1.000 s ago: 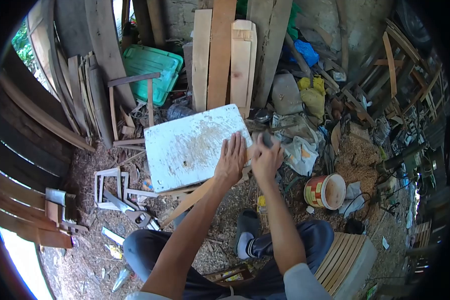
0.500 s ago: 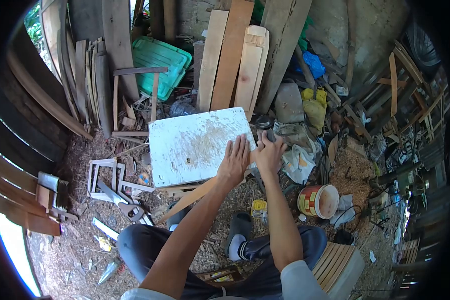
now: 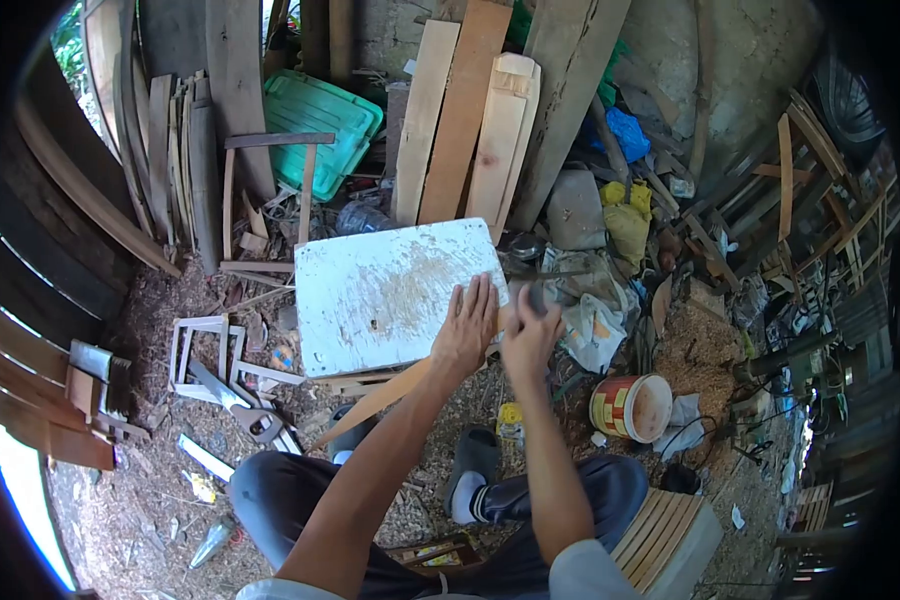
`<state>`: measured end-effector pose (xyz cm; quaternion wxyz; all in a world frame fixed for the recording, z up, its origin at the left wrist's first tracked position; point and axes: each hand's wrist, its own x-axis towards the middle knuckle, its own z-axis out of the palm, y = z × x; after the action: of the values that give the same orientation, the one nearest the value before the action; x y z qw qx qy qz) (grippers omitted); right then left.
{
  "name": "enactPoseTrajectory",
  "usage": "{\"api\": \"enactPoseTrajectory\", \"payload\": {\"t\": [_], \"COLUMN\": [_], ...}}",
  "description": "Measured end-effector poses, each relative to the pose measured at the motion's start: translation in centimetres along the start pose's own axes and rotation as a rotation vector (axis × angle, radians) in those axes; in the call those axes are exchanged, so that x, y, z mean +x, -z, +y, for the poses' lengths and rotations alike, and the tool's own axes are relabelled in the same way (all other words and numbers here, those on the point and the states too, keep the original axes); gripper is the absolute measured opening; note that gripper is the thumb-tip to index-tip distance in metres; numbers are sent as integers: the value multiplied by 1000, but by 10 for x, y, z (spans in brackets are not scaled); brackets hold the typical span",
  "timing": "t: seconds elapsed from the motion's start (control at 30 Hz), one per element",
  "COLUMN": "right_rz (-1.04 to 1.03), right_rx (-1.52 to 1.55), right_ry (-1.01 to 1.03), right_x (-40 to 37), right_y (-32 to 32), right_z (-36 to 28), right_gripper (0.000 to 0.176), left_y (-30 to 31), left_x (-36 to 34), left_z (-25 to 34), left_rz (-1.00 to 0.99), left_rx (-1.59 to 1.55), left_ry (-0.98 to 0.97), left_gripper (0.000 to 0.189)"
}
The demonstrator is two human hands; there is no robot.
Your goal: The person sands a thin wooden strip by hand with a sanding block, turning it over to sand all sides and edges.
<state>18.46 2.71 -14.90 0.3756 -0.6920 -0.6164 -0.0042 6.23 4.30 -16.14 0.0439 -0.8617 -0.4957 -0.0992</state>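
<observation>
The right hand [image 3: 528,335] hides most of a dark tool [image 3: 536,296].

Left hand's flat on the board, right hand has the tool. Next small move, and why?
Probably stroke the dark tool in the right hand along the wooden strip, since the left hand lies flat, pinning it at the edge of the white board.

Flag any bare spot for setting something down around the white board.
Most of the white board is bare, from its left edge to the left hand flat on its near right edge. Crowded: wooden frames on the ground left of it, planks behind, bags and bucket to the right.
</observation>
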Motion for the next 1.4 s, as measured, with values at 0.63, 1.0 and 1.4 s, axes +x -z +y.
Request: {"api": "enactPoseTrajectory", "payload": {"t": [0.63,1.0,1.4], "right_rz": [-19,21,-132], "right_rx": [82,-36,-112], "right_ry": [-59,35,90], "right_x": [13,5,36], "right_y": [-15,-2,14], "right_z": [44,34,14], "right_gripper": [45,42,39], "left_y": [2,3,0], "left_x": [-3,-2,-5], "left_z": [-1,-1,1], "left_rz": [25,10,-23], "left_rx": [-32,-22,-54], "left_ry": [-10,-9,-3], "left_gripper": [86,85,83]}}
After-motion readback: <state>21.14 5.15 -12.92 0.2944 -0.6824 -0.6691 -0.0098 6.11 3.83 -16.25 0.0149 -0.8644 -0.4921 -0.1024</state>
